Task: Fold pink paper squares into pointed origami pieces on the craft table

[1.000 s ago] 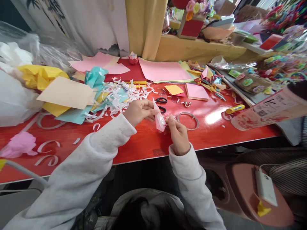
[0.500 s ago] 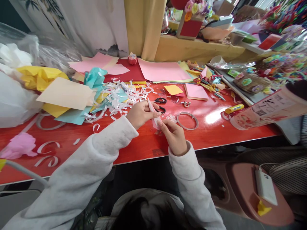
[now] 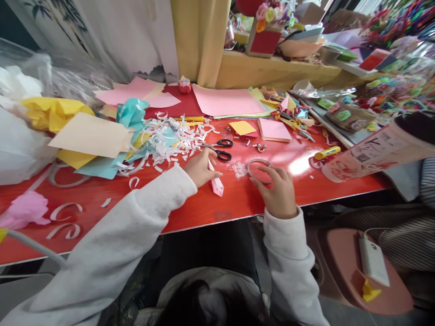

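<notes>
A folded strip of pink paper [image 3: 217, 185] is pinched in my left hand [image 3: 201, 168], its pointed lower end sticking out below the fingers. My right hand [image 3: 279, 192] is over the near right side of a thin pale ring [image 3: 249, 166], which looks like a narrow roll of tape. Its thumb and fingers are apart, at the ring's edge; whether they touch it I cannot tell. Black-handled scissors [image 3: 224, 155] lie just beyond my left hand, blades toward the white paper shreds [image 3: 170, 140]. A small patch of whitish bits [image 3: 239, 170] lies between the hands.
Yellow paper squares [image 3: 242, 127] and a pink square stack [image 3: 274, 130] lie farther back. A yellow glue stick [image 3: 327, 153] and a tilted printed cup [image 3: 367, 154] are at the right. Coloured sheets and crumpled paper [image 3: 57, 113] fill the left of the red table [image 3: 190, 210].
My right hand has let go of the pink paper and moved right to the ring. The left hand keeps the paper, now lower and a little to the left. The scissors show more fully.
</notes>
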The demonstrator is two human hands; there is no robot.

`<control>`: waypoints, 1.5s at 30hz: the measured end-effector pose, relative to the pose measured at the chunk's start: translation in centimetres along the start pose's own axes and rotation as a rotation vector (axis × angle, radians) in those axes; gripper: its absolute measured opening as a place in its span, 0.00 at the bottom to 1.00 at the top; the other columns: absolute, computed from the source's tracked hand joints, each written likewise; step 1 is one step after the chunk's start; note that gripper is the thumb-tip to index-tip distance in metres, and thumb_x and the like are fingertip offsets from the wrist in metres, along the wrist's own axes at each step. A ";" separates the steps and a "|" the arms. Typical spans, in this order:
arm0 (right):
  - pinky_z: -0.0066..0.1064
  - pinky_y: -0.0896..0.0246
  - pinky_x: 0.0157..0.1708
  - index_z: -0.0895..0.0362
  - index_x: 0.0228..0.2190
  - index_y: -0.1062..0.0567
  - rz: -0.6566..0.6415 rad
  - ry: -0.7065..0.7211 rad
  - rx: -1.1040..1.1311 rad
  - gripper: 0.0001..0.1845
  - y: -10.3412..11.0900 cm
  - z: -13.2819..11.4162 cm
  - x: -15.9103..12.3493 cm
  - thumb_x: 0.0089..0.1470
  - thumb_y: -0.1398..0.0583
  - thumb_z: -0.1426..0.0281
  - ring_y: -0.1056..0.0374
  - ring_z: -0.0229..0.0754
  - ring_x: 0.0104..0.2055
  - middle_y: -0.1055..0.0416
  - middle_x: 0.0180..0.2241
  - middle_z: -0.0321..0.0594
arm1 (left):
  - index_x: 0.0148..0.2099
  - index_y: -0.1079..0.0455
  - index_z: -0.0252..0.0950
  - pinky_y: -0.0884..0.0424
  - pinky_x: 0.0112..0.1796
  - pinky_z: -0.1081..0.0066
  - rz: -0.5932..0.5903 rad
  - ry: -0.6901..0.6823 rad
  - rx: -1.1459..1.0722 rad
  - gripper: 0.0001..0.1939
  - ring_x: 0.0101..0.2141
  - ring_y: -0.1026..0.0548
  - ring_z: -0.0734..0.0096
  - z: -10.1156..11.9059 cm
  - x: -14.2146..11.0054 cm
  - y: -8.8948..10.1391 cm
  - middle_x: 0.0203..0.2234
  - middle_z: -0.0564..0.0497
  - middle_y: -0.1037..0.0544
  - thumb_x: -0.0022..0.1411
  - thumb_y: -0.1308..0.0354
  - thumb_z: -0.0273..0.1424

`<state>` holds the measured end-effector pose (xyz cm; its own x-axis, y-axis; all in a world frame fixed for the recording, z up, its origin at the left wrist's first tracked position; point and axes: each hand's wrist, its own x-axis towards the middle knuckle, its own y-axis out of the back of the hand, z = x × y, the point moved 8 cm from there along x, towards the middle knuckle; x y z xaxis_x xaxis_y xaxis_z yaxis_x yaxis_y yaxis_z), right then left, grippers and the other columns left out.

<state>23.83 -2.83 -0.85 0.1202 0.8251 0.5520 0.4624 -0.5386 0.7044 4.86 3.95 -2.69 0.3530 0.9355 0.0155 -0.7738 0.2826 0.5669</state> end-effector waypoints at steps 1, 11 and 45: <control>0.39 0.45 0.40 0.56 0.31 0.27 -0.046 0.007 -0.034 0.12 -0.3 0.8 0.1 0.43 0.40 0.63 0.39 0.44 0.37 0.32 0.34 0.44 | 0.41 0.41 0.34 0.36 0.40 0.62 0.032 -0.049 0.133 0.21 0.37 0.33 0.66 0.3 -0.1 0.0 0.35 0.48 0.33 0.44 0.39 0.32; 0.34 0.46 0.38 0.55 0.28 0.31 0.040 -0.038 0.101 0.07 0.9 -1.1 -0.4 0.49 0.45 0.64 0.36 0.39 0.31 0.29 0.27 0.36 | 0.35 0.32 0.34 0.40 0.42 0.66 0.257 -0.526 0.430 0.10 0.36 0.36 0.69 4.6 -1.1 1.0 0.30 0.49 0.28 0.58 0.52 0.32; 0.28 0.39 0.28 0.51 0.41 0.32 -0.270 0.119 0.436 0.14 -1.1 -8.5 2.2 0.52 0.48 0.66 0.34 0.34 0.26 0.29 0.29 0.35 | 0.30 0.41 0.38 0.37 0.36 0.68 0.512 -0.746 0.125 0.04 0.32 0.36 0.72 9.2 -5.1 4.8 0.25 0.53 0.33 0.57 0.51 0.26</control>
<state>16.12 -1.89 3.37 -0.1424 0.8860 0.4413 0.7887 -0.1678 0.5914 4.19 -1.40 7.55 0.2642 0.5483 0.7934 -0.8821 -0.1953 0.4287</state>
